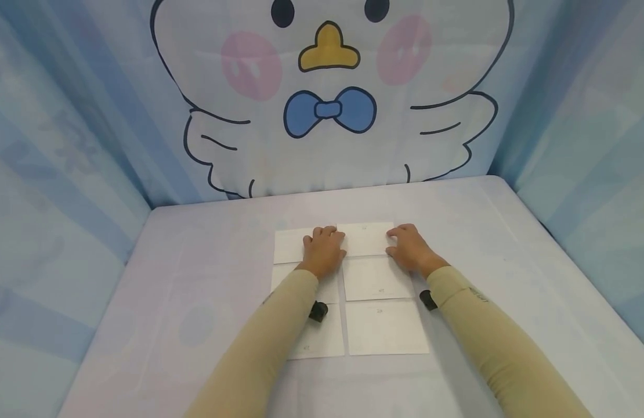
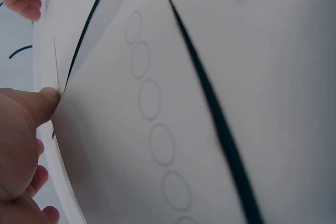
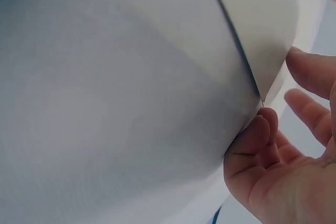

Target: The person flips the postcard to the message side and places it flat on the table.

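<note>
Several white rectangular cards lie flat in two columns on the table. My left hand rests over the far left card, its fingertips and thumb near the edge of the far right card. At that card's right edge, my right hand touches it with thumb and fingertips. Seen from the left wrist, a card bears a row of faint printed circles, and my left thumb touches its edge. From the right wrist, a card corner lies by my right hand.
Below the far right card are a middle card and a near card with small faint marks. A near left card is partly under my left sleeve. A pale cloth covers the table; a printed curtain stands behind it.
</note>
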Available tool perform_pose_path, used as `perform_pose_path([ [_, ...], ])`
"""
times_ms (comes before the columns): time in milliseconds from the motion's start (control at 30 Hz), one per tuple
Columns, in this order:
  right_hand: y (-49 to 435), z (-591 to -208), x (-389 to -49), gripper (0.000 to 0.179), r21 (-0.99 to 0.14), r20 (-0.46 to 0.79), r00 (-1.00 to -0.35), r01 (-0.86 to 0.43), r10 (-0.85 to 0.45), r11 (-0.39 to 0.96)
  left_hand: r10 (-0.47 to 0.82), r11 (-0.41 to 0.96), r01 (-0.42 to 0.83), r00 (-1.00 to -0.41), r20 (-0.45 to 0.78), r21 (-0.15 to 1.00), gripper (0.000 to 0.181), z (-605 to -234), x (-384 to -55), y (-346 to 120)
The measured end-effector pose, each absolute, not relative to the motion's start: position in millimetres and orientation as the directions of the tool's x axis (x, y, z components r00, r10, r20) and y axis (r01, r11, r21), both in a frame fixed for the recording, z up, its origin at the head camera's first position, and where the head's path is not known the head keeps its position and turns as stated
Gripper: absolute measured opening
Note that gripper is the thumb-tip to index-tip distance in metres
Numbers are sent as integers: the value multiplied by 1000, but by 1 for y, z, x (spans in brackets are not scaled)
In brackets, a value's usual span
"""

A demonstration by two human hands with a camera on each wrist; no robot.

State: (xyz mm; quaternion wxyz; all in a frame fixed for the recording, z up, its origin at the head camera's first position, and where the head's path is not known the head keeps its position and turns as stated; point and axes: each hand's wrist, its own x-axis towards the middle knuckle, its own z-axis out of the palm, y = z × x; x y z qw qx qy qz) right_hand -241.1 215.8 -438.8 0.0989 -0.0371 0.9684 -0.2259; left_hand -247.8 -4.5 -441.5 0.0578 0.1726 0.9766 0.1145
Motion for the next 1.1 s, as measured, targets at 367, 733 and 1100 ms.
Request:
perform_pose_path([
  [367, 217, -438, -241, 47, -408, -164, -972, -90, -170, 908, 377, 893, 338, -923, -83, 298, 41, -443, -250, -5],
  [733, 217, -434, -242, 48, -442, -167, -972, -75, -164, 894, 355, 891, 307, -930, -92, 334, 39, -437, -251, -4],
  [1100, 216, -425, -227, 53, -433, -73, -989, -81, -125, 898, 358, 859, 328, -934, -3, 393, 43, -425, -241, -10],
])
